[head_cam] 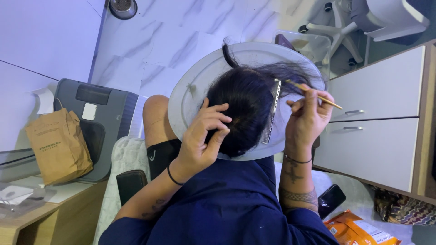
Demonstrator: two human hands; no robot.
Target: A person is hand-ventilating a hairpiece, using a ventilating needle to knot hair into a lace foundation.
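You're working over a head of long, loose black hair (247, 102), which is lying against a round pale grey plastic cape disc (190, 97) spread around the seated person's shoulders; your left hand (200, 138) is pressing half-curled into the hair on its left side, fingers bent and digging in rather than closed around a strand. Your right hand (309, 115) is pinching a slim grey metal tail comb (271, 115), thumb and fingers closed near where the teeth end, with its thin gold tail (320, 96) sticking out past your knuckles.

Hair like this is probably going to feel soft, light and slippery; it's flopping wherever it's not pinned, so I'd say grip close to the scalp rather than out at the wispy ends, which are fanning toward the disc's rim. The comb looks stiff and light; holding it near the spine seems best.

Room-wise, you're getting squeezed on the right by the white drawer cabinet (377, 118), just beside your wrist; the marble-look white floor (181, 41) beyond the disc is giving more swing. A dark phone (331, 199) and an orange snack bag (359, 229) are sitting near your right elbow; a brown paper bag (59, 145) is well apart on the left.
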